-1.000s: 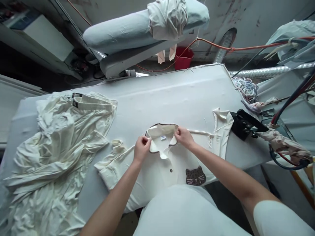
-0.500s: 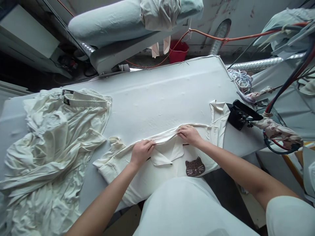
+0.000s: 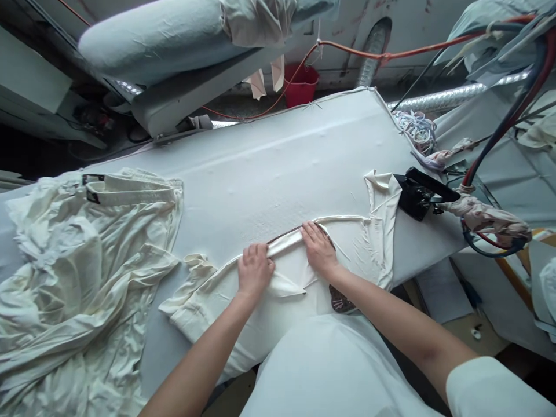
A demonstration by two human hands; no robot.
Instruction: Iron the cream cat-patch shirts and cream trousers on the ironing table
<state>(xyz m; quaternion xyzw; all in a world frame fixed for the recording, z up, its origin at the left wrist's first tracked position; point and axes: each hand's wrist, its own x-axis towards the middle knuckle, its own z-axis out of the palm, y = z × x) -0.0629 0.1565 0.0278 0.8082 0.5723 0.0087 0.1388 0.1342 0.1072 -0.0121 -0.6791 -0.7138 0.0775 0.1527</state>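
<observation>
Fingers of left hand [image 3: 255,271] curl over shirt collar [image 3: 289,281], can't tell if pinching; right hand [image 3: 320,250] lies on it, fingers extended. Cream shirt [image 3: 269,324] spread on table [image 3: 269,168], near side. Black iron [image 3: 417,197] just right, crumpled garments [image 3: 95,278] left, red bucket [image 3: 304,87] far.

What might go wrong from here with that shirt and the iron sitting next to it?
The black iron sits right by one sleeve of the cream shirt; if hot, which I can't tell, it might scorch the fabric. The left hand and right hand both rest at the folded collar, so uneven pressure could crease it. That sleeve already looks wrinkled and bunched, so its folds might set if pressed as they lie.
</observation>
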